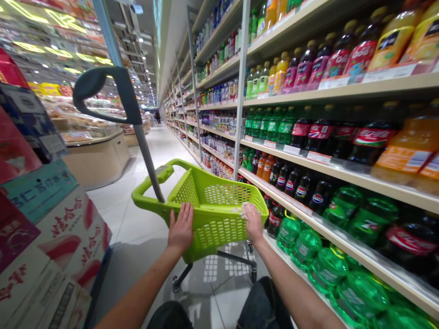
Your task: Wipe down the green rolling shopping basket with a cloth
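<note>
A bright green plastic shopping cart [219, 228] with perforated sides stands sideways in front of me on dark legs with wheels. My left hand [181, 226] lies on the side of its basket near the grey pole, fingers stretched out and resting at the rim. At the basket's right end, my right hand [253, 223] presses a crumpled white cloth [244, 209] on the rim. The fingers of that hand are partly hidden by its back. A grey pole with a dark handle [132, 98] rises from the cart's left end.
Shelves [343, 93] of bottled drinks run along my right, close to the cart. Large green soda bottles [356, 292] stand low there. Stacked cartons [73, 228] are on my left, with a rounded display counter [92, 160] behind. A tiled aisle [147, 151] stretches ahead; a distant person [157, 117] stands in it.
</note>
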The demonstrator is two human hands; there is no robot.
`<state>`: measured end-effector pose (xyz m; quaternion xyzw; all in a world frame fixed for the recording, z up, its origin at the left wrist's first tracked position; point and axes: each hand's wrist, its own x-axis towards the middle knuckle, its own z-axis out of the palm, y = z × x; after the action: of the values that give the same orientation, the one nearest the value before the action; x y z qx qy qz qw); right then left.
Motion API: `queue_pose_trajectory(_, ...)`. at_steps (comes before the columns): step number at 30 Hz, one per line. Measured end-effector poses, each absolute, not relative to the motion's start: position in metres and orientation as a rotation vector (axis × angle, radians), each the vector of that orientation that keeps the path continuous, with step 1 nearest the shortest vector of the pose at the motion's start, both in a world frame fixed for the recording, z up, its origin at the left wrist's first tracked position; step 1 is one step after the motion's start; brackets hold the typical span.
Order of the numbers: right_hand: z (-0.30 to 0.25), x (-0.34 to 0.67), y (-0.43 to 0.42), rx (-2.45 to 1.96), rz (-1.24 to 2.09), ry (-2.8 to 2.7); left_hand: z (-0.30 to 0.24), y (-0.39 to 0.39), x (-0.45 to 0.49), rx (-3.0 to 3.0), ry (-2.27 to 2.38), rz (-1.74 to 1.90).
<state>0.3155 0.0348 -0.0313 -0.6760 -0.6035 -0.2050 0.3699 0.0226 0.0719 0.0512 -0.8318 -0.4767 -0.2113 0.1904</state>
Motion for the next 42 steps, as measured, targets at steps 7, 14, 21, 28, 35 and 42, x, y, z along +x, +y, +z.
queue_pose_trajectory(7, -0.034, 0.346, 0.024, -1.833, -0.49, -1.481, 0.051, 0.073, 0.018, -2.364, -1.312, -0.609)
queue_pose_trajectory(14, -0.018, 0.276, 0.042, -1.611, -0.52, -1.647, 0.049, 0.071, 0.024, -2.361, -1.34, -0.606)
queue_pose_trajectory(21, -0.021, 0.299, 0.031, -1.631, -0.513, -1.558, 0.046, 0.071, 0.019, -2.357, -1.302, -0.591)
queue_pose_trajectory(28, -0.007, 0.225, 0.054, -1.502, -0.461, -1.698, 0.041, 0.066, 0.029, -2.375, -1.202, -0.539)
queue_pose_trajectory(35, -0.013, 0.275, 0.043, -1.607, -0.468, -1.576, 0.046, 0.068, 0.026, -2.423, -1.24, -0.5)
queue_pose_trajectory(42, -0.014, 0.241, 0.052, -1.443, -0.502, -1.809, 0.044, 0.068, 0.049, -2.455, -1.148, -0.466)
